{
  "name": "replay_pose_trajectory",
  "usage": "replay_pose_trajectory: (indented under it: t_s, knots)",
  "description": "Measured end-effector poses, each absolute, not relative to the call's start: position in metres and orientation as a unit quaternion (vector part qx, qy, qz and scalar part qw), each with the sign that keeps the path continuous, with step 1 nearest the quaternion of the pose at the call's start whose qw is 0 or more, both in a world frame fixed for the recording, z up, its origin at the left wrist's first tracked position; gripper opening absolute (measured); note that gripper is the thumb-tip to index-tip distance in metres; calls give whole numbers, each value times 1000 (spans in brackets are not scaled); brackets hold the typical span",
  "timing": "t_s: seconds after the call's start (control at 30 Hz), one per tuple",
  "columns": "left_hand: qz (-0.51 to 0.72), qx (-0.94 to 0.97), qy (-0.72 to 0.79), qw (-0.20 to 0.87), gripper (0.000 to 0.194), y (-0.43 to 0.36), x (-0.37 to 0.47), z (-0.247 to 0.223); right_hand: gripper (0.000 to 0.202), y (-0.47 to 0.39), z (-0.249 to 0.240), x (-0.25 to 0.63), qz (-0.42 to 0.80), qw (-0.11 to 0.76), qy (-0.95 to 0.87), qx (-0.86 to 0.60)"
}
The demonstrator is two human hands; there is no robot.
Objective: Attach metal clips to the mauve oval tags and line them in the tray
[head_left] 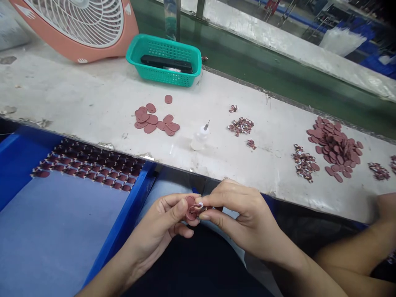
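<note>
The left hand (163, 222) pinches a reddish disc (189, 205) while the right hand (243, 214) pinches a small ornament (198, 208) against it, a bottle (199, 140) standing on the table (269, 165) beyond their grip and a green basket (167, 78) farther beyond.

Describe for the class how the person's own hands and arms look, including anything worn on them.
The left hand and right hand are both ungloved. The visible forearms are bare, with no sleeve, watch or bracelet in view. Dark clothing shows between them at the bottom of the picture.
</note>
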State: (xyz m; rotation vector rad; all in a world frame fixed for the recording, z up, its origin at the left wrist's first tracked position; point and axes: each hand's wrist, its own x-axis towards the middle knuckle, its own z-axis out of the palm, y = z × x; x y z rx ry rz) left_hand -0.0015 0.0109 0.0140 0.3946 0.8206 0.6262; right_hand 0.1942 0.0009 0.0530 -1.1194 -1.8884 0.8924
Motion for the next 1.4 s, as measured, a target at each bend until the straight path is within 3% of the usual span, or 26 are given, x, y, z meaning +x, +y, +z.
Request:
replay_pose_trajectory:
  t_s: [0.63,0.93,1.4]
  knots:
    - [301,153,400,852,26,9,2,14,17,8,60,195,335,327,-778,-419]
    - [303,122,418,847,35,9,5,20,14,7,62,194,338,318,-784,-412]
    - [300,159,406,849,30,4,3,26,38,1,69,196,362,339,-782,-378]
